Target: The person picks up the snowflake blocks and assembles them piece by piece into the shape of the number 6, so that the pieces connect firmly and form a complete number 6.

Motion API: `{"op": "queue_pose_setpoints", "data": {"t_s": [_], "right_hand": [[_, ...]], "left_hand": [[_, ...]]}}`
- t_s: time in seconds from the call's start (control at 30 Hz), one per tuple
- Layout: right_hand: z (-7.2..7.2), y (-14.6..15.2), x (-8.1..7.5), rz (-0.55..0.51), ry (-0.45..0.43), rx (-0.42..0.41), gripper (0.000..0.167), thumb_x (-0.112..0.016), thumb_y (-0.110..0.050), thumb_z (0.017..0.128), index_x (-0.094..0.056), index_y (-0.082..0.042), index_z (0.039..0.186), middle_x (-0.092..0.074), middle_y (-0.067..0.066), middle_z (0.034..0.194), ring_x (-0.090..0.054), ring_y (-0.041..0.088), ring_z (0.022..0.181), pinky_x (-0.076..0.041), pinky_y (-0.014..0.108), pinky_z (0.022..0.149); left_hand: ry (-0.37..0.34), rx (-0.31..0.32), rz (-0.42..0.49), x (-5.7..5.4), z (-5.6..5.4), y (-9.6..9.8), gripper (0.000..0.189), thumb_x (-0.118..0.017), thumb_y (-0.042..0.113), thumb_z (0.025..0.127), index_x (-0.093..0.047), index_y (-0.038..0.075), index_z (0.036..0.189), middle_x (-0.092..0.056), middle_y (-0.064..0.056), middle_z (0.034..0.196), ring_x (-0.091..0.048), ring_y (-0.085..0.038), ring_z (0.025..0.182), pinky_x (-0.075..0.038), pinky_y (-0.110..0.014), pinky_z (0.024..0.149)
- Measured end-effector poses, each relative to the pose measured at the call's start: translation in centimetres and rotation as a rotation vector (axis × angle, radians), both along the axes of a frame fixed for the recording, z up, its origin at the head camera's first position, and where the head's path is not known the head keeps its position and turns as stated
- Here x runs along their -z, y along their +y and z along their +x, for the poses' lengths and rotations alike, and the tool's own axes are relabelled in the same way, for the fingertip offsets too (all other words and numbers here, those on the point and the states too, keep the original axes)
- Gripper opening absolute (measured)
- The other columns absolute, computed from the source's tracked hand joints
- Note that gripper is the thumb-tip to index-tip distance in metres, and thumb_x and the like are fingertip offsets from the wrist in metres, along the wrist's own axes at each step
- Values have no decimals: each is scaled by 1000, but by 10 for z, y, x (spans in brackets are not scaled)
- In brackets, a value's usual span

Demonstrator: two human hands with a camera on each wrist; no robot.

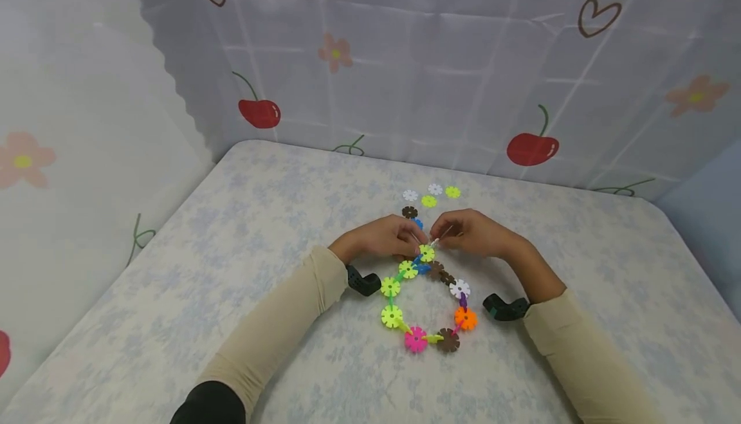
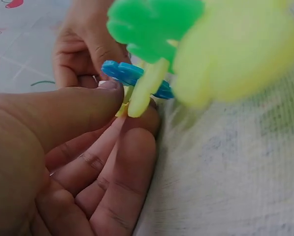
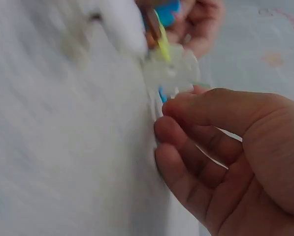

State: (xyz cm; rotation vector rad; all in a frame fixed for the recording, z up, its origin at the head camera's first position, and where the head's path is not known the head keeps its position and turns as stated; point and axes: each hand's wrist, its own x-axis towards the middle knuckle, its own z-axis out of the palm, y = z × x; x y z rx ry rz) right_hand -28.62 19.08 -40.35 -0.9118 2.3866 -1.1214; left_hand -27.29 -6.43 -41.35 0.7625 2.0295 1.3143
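A ring of notched plastic snowflake discs [image 1: 391, 316] in yellow-green, pink, brown, orange, white and other colors lies on the table, the discs slotted into one another. At its top, my left hand [image 1: 389, 236] pinches a yellow-green snowflake disc [image 2: 146, 91] between thumb and fingers. A blue disc [image 2: 122, 72] is slotted to that one. My right hand [image 1: 471, 231] faces it from the other side, thumb and fingertips pinching the edge of a white snowflake disc [image 3: 171, 73]. In the right wrist view, the white disc overlaps the yellow-green one.
Beyond the hands lie loose snowflake discs: a brown one [image 1: 410, 212], a blue one [image 1: 418, 223], two white [image 1: 435, 189] and two yellow-green [image 1: 453, 192]. A printed curtain [image 1: 405, 89] hangs behind the patterned table [image 1: 278, 199]. Black devices [image 1: 363, 281] sit at both wrists.
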Motion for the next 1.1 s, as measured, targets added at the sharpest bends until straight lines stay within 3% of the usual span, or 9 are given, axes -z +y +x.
{"op": "queue_pose_setpoints", "data": {"t_s": [0.17,0.3,0.4,0.5,0.67,0.87,0.97,1.1], "right_hand": [[-26,8,-6,174,104,183,25,-63,-8,101,-67,-4,125,-67,14,113,-62,31,101,-52,46,87],[-50,10,-8,309,191,239,43,-59,-10,102,-54,1,143,-62,24,115,-58,36,100,-49,50,85],[-62,9,-6,360,210,257,43,-58,-9,102,-54,2,143,-59,27,113,-53,36,97,-46,51,84],[-66,8,-4,376,182,296,31,-58,-8,102,-60,2,131,-56,26,113,-51,36,99,-45,52,86],[-57,9,-6,396,91,354,24,-64,-10,100,-59,4,118,-56,25,115,-53,38,105,-46,52,91],[-36,11,-9,351,5,429,24,-69,-11,97,-56,3,110,-57,20,106,-53,33,96,-46,44,80],[-25,8,-5,270,-31,458,19,-68,-10,98,-57,0,110,-58,18,106,-56,30,93,-49,38,77],[-12,6,-1,61,-147,427,19,-64,-7,100,-64,3,117,-64,19,112,-62,24,90,-55,30,78]], "left_hand": [[5,-2,0,4,-1,-1,25,-57,5,103,-63,-1,126,-71,-7,96,-58,-17,74,-50,-30,70],[20,-9,-8,6,1,-2,23,-59,7,103,-65,2,125,-71,-6,94,-55,-17,71,-49,-29,69],[34,-17,-6,6,1,-2,22,-60,8,103,-66,4,124,-71,-5,96,-56,-16,72,-49,-28,70],[37,-12,7,7,0,-2,22,-59,8,103,-65,4,124,-71,-5,98,-57,-16,75,-50,-28,71],[42,-2,12,8,0,-2,23,-59,7,104,-64,2,126,-71,-5,100,-58,-16,77,-50,-28,73],[58,-12,-5,7,0,-1,24,-60,9,103,-65,5,127,-71,-2,104,-64,-17,88,-52,-29,80],[63,-9,-23,8,0,-2,25,-62,10,102,-66,9,128,-71,0,107,-65,-15,96,-52,-29,85],[77,1,-33,8,0,-3,28,-63,10,102,-67,13,129,-70,2,110,-64,-14,102,-50,-29,88]]}}
